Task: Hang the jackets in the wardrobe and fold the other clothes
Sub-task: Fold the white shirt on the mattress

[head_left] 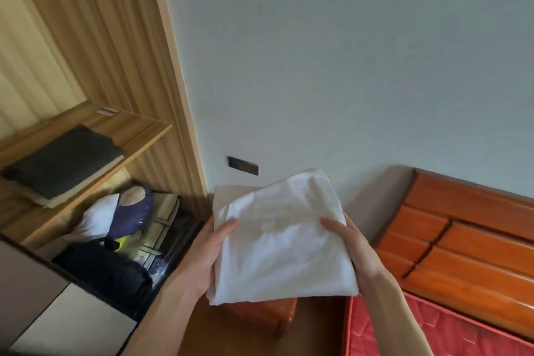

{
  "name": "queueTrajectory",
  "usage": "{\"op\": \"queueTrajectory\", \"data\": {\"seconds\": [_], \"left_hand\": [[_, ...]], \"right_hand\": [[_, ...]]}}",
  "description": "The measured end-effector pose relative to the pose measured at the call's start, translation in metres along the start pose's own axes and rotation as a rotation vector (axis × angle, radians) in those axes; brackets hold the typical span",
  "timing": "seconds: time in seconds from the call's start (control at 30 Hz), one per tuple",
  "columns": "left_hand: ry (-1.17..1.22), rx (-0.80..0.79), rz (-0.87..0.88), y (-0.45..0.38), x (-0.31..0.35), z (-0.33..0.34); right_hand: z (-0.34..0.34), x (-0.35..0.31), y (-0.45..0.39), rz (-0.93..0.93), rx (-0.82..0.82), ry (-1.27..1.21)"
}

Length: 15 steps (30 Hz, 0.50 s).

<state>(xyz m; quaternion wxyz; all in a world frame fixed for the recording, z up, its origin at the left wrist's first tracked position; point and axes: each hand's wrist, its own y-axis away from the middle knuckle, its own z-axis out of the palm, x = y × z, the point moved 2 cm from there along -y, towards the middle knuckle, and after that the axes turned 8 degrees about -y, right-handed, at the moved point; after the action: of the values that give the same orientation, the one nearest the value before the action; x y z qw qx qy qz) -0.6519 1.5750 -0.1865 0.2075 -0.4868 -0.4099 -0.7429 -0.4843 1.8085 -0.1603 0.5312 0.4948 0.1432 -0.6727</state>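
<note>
- Pale grey-blue wall fills the upper and middle background of a bedroom seen from above, with a small dark switch plate low on it.
- At far left stands an open wooden wardrobe with light, striped-grain panels.
- On the wardrobe shelf lies a dark grey folded garment, resting on top of a pale cream folded one.
- Below the shelf, the lower compartment holds a jumble: a white and navy soft bundle, dark fabric in front of it, and clear plastic-wrapped bedding at the right.
- The left hand reaches up from the bottom of the frame on a bare forearm, palm under the left edge of a folded white garment, thumb laid across the top of the cloth.
- The folded white garment is held in the air at centre frame, in front of the wall and just right of the wardrobe, roughly square and a little rumpled.
- The right hand grips the garment's right edge the same way, thumb on top, fingers hidden beneath, forearm slanting down to the lower right.
- Under the garment shows part of an orange-brown wooden bedside cabinet.
- At right is a glossy orange wooden headboard, with a red quilted mattress below it.
</note>
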Motion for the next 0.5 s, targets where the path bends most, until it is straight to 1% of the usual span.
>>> {"op": "queueTrajectory", "data": {"seconds": [0.1,0.2,0.27,0.37,0.5], "left_hand": [[0.023,0.095,0.013,-0.013,0.011,-0.015],[0.08,0.148,0.034,-0.02,0.015,-0.035],[0.112,0.213,0.05,-0.02,0.018,-0.052],[0.125,0.361,0.053,-0.014,0.022,-0.081],[0.137,0.466,0.099,-0.005,0.03,-0.125]], "right_hand": [[0.011,-0.007,-0.048,0.065,-0.08,-0.022],[0.031,-0.006,-0.091,0.111,-0.225,-0.025],[0.047,0.0,-0.116,0.157,-0.299,-0.012],[0.08,0.01,-0.147,0.216,-0.373,0.046],[0.139,0.023,-0.179,0.29,-0.443,0.126]]}}
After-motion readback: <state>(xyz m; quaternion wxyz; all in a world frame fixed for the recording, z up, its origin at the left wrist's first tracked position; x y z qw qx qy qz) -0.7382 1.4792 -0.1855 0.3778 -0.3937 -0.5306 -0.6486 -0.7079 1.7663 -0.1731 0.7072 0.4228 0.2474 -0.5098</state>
